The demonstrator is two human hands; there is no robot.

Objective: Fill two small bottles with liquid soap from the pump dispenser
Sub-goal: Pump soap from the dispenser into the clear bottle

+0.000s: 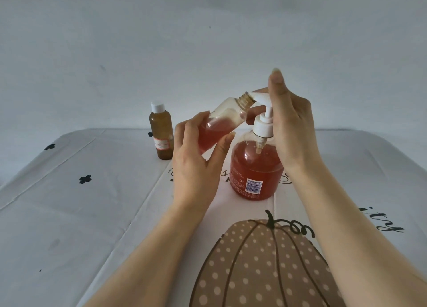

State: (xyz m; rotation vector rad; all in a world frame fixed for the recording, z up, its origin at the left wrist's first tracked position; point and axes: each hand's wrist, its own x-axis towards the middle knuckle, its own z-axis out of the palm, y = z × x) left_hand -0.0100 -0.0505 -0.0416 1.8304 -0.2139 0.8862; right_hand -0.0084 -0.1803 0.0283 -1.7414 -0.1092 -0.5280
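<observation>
Capped brown bottle point(161, 131) is noted standing at 9 o'clock of the work, untouched. The left hand point(194, 163) is wrapped, thumb and fingers, round the lower body of the open small bottle point(221, 121), about half filled with red soap. Its long axis is tilted from 7 to 1 o'clock, and the threaded mouth is set against the spout point(255, 96) of the pump dispenser point(254, 168). The right hand point(291, 126) is laid on the pump head from 3 o'clock, fingers largely straight; any thumb hold is hidden. The next press is judged to depend on mouth and spout alignment.
</observation>
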